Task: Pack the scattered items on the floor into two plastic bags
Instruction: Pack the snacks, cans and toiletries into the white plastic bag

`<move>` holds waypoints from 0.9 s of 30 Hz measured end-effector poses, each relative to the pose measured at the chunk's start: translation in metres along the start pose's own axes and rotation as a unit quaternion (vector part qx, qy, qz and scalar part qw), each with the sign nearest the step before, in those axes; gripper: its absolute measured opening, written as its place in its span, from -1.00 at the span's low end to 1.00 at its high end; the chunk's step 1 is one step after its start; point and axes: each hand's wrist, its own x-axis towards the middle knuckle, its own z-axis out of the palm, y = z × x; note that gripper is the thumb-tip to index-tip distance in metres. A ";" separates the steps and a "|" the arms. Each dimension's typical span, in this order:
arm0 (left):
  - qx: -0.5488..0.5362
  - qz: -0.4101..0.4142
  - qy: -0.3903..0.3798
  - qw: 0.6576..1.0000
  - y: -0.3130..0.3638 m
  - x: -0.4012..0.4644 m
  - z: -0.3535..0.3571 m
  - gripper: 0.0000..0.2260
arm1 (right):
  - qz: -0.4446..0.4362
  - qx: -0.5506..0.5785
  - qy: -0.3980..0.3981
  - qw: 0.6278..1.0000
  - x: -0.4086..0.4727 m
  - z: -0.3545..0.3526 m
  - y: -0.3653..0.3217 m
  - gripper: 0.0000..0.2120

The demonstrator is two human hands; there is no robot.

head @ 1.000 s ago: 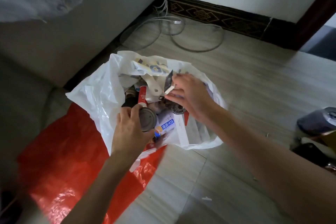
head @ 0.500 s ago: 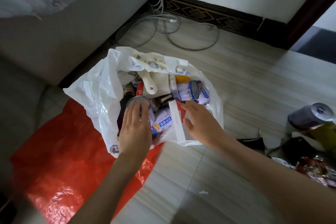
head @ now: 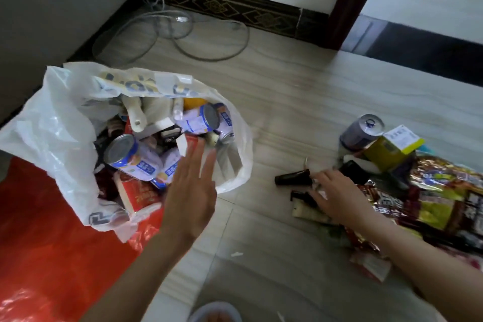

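A white plastic bag (head: 60, 136) lies open on the floor, full of cans, a red box and other items. A flat red plastic bag (head: 52, 256) lies under and in front of it. My left hand (head: 190, 191) hovers over the white bag's mouth with straight fingers, holding nothing. My right hand (head: 337, 196) reaches among scattered items at the right, fingers on a crumpled white scrap beside a black tube (head: 292, 177) and a cream tube (head: 311, 213). A grey can (head: 362, 131), a yellow-green box (head: 392, 148) and snack packets (head: 431, 204) lie there too.
Loose grey cables (head: 183, 36) coil on the floor at the back by a patterned skirting board (head: 235, 8). A grey sofa side (head: 52, 8) stands at the left. A dark door frame (head: 358, 0) rises at the back right. A slipper toe (head: 214, 312) shows at the bottom.
My left hand has let go of the can in the white bag and lifted away. My right hand has left the bag and moved right to the scattered items.
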 end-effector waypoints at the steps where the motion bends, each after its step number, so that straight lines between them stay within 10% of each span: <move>1: -0.014 0.041 -0.019 0.999 0.018 0.002 0.011 -0.41 | -0.015 -0.019 -0.019 1.000 -0.006 0.000 0.004 -0.57; 17: 0.104 0.324 -0.358 0.870 0.124 0.105 0.128 -0.36 | -0.029 -0.087 -0.055 0.994 -0.006 0.028 0.054 -0.48; 27: 0.051 0.283 -0.196 0.938 0.097 0.072 0.138 -0.65 | -0.014 -0.052 -0.057 0.997 -0.011 0.026 0.063 -0.46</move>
